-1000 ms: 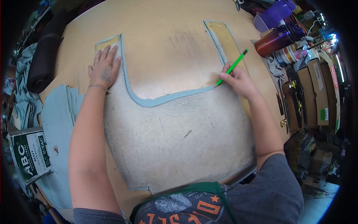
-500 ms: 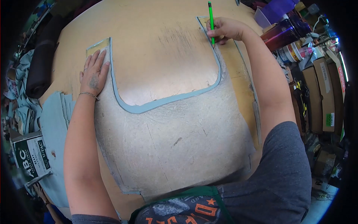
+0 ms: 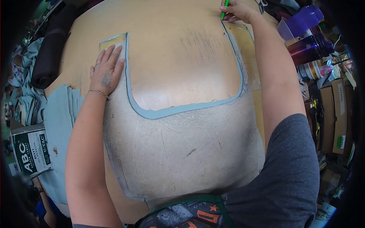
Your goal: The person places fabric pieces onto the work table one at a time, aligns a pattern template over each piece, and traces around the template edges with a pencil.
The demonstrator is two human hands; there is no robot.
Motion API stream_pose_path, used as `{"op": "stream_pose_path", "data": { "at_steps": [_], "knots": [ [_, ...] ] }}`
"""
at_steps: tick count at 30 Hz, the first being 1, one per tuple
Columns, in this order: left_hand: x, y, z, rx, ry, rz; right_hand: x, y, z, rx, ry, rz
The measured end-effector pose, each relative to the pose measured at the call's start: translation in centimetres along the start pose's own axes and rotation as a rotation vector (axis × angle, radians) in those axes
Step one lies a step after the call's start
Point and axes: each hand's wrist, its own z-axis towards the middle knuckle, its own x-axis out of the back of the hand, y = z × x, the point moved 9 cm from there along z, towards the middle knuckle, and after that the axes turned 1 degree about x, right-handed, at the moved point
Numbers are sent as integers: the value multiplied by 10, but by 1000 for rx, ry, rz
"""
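Note:
A large grey U-shaped pattern piece (image 3: pixel 194 140) lies flat on the tan tabletop, its two arms pointing away from me. Along its inner curve shows a strip of light blue material (image 3: pixel 156 113) underneath. My left hand (image 3: pixel 108 70) rests flat near the end of the left arm, fingers stretched out. At the top of the right arm, my right hand (image 3: pixel 237 11) pinches a bright green pencil (image 3: pixel 224 13). The pencil stands nearly upright, its lower end at the inner corner of that arm; its upper end is cut off by the frame.
Stacked light blue sheets (image 3: pixel 59 140) and an ABC rubber cement tin (image 3: pixel 32 152) are at left, below a dark roll (image 3: pixel 49 53). On the right stand a purple bottle (image 3: pixel 304 21), a dark tumbler (image 3: pixel 308 49) and cardboard boxes (image 3: pixel 338 114). Scissors (image 3: pixel 261 5) lie behind my right wrist. Another person's arm (image 3: pixel 47 205) shows lower left.
My right hand has moved the pencil away from me, up along the right arm's inner edge to its far corner. The left hand stays flat on the piece; the whole view has shifted slightly.

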Motion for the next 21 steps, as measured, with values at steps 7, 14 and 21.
{"op": "stream_pose_path", "data": {
  "at_steps": [7,14,21],
  "knots": [
    [-2,-1,0,-24,19,10,-79,-55,-37,397,456,426],
    [3,2,-3,-9,-1,-30,-219,-118,-20,420,385,485],
    [2,1,-4,-8,-9,-55,-232,-133,-15,397,518,228]
  ]
}}
